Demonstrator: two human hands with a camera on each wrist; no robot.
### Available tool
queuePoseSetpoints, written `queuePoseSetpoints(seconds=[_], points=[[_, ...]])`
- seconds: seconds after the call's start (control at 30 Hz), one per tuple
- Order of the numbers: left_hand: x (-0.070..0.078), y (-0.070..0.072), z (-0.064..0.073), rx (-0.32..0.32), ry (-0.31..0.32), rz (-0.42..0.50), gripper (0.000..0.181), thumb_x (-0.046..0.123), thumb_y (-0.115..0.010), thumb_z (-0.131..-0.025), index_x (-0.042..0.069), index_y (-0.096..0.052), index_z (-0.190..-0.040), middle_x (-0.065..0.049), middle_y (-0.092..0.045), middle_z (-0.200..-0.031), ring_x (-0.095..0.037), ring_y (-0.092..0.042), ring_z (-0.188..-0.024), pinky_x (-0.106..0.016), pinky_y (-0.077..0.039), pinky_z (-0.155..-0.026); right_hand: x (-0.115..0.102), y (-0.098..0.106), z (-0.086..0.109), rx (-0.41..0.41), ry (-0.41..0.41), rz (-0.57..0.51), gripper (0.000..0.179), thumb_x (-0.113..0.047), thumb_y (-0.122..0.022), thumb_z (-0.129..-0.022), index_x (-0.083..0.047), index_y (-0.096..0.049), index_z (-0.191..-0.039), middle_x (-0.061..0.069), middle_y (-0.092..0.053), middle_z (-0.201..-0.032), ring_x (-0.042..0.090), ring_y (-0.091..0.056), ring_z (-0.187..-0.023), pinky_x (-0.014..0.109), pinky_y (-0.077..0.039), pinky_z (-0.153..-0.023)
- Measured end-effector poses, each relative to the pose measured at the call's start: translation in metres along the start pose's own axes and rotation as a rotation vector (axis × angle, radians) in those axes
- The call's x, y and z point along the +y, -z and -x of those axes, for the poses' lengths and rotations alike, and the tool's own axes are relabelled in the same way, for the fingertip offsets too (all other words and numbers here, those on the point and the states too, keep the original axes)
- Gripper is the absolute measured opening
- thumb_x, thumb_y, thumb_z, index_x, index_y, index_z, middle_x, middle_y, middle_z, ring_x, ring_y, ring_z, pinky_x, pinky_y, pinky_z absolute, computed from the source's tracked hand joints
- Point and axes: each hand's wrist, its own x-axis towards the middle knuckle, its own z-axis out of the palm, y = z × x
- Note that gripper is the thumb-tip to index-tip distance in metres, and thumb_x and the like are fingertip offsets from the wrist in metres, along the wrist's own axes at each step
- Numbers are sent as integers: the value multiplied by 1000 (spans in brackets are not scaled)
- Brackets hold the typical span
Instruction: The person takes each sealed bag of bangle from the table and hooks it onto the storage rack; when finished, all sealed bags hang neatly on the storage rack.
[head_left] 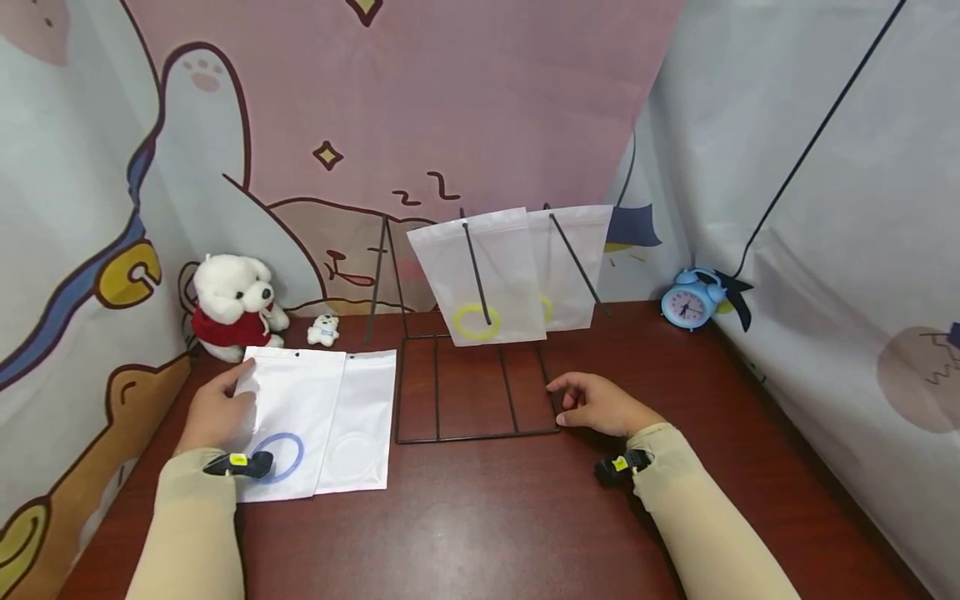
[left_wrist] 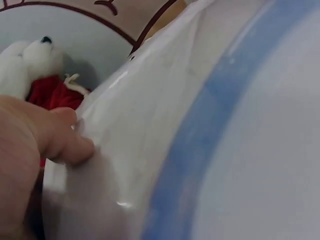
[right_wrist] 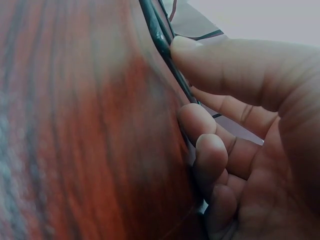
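Observation:
My left hand (head_left: pixel 217 408) holds the left edge of a white pouch with a blue ring (head_left: pixel 296 417); its thumb lies on the pouch's face in the left wrist view. That pouch overlaps a second white pouch with a pale ring (head_left: pixel 356 454) on the table. With curled fingers and thumb, my right hand (head_left: pixel 600 404) holds the right side of a black wire rack's base (head_left: pixel 472 437), near the front corner. From the rack's prongs hang two white pouches: a front pouch with a yellow ring (head_left: pixel 487 258) and a partly covered pouch (head_left: pixel 581 250).
A white plush dog in red (head_left: pixel 228 304) sits behind the left hand, with a tiny white plush (head_left: pixel 323 330) beside it. A blue alarm clock (head_left: pixel 688 300) stands at the back right. Printed cloth walls (head_left: pixel 487 100) enclose the brown table (head_left: pixel 450 533). Rack prongs (head_left: pixel 577 258) point forward.

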Motion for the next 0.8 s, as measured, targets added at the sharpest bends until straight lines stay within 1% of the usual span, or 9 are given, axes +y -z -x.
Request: queuePoseSetpoints(seconds=[0.03,0.13,0.27,0.3,0.4,0.47,0.6,0.73,0.8], points=[[0,1,1,4,-2,15,65,15,-45,-106,24,-26,-168,-24,-16,-173,-55,-16,-157,-78,-22,-119,0,0,0,1,0,-3,47,-13,-86,-87,-11,-68,-131,5,-61,-94,20,-57,-80,28,-50,-67],[-3,4,2,17,-42,46,67,10,-43,-104,22,-28,-168,-23,-17,-174,-53,-18,-157,-76,-22,-120,0,1,1,-1,4,-8,48,-14,-86,-88,-10,-68,-131,5,-61,-95,20,-57,-79,28,-50,-67],[-5,7,3,12,-81,98,71,3,-39,-99,18,-30,-167,-21,-17,-174,-50,-16,-159,-74,-19,-123,1,2,2,-9,3,-21,49,-15,-86,-88,-10,-67,-133,6,-61,-95,20,-58,-77,28,-50,-66],[-5,8,3,3,-83,112,70,2,-39,-98,18,-30,-166,-20,-16,-174,-50,-12,-160,-76,-15,-123,0,2,3,-11,4,-22,49,-14,-85,-89,-9,-67,-133,6,-61,-95,20,-57,-77,28,-50,-66],[-5,9,3,-11,-88,160,69,0,-38,-98,15,-32,-165,-19,-16,-175,-48,-8,-161,-75,-12,-124,0,2,3,-11,3,-27,49,-14,-85,-88,-9,-66,-133,6,-61,-94,20,-57,-76,27,-50,-65],[-4,10,4,-17,-85,200,68,0,-38,-99,15,-35,-165,-17,-15,-175,-47,-5,-162,-75,-9,-124,0,2,4,-7,2,-30,49,-13,-86,-88,-9,-67,-133,6,-60,-94,19,-57,-76,27,-49,-65],[-1,12,8,-13,-60,264,67,1,-36,-100,19,-38,-165,-14,-12,-177,-44,-3,-162,-76,-7,-125,-1,2,4,0,3,-23,48,-13,-85,-88,-9,-67,-133,6,-60,-94,19,-56,-78,27,-49,-65],[0,12,11,-2,-42,301,66,1,-35,-100,17,-41,-163,-13,-15,-176,-43,-6,-162,-74,-8,-126,-2,1,4,2,-2,-1,48,-14,-85,-88,-10,-67,-132,6,-60,-94,20,-57,-80,28,-49,-67],[0,12,12,-1,-31,304,64,3,-36,-100,17,-41,-163,-13,-15,-176,-44,-7,-162,-74,-11,-126,-2,0,4,5,-3,5,48,-14,-85,-88,-10,-67,-132,6,-61,-94,20,-56,-81,29,-49,-69]])
